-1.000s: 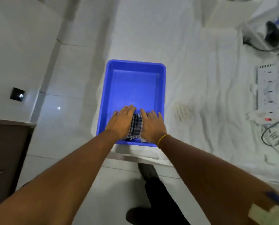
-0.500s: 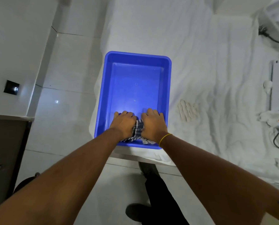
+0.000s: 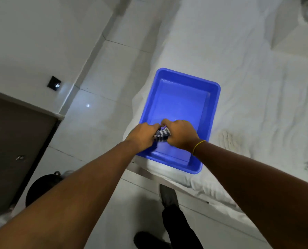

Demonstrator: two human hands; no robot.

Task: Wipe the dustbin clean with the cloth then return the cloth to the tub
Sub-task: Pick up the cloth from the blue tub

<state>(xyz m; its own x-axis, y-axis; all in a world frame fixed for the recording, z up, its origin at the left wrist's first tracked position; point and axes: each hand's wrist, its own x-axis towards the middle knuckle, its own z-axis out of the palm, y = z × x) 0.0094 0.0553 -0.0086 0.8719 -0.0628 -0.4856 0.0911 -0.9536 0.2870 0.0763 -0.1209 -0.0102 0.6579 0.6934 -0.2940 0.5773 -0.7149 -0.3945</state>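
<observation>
A blue plastic tub [image 3: 213, 108] sits on a white sheet at the near edge of the bed. A checked dark-and-white cloth [image 3: 161, 135] is bunched above the tub's near half. My left hand [image 3: 142, 135] and my right hand [image 3: 181, 133] both grip it, fingers closed, knuckles up, the hands close together. Only a small part of the cloth shows between them. A dark round dustbin [image 3: 42, 186] stands on the floor at the lower left, mostly hidden behind my left forearm.
The white sheet [image 3: 257, 105] covers the bed to the right, with a pale ribbed patch [image 3: 230, 141] beside the tub. A dark wooden cabinet [image 3: 11, 144] stands at the left. White floor tiles [image 3: 103, 108] lie between cabinet and bed. My shoes [image 3: 168, 196] are below.
My hands went from flat on the cloth to closed fists gathering it up off the tub's floor. The view has swung left and tilted, bringing the dustbin into sight.
</observation>
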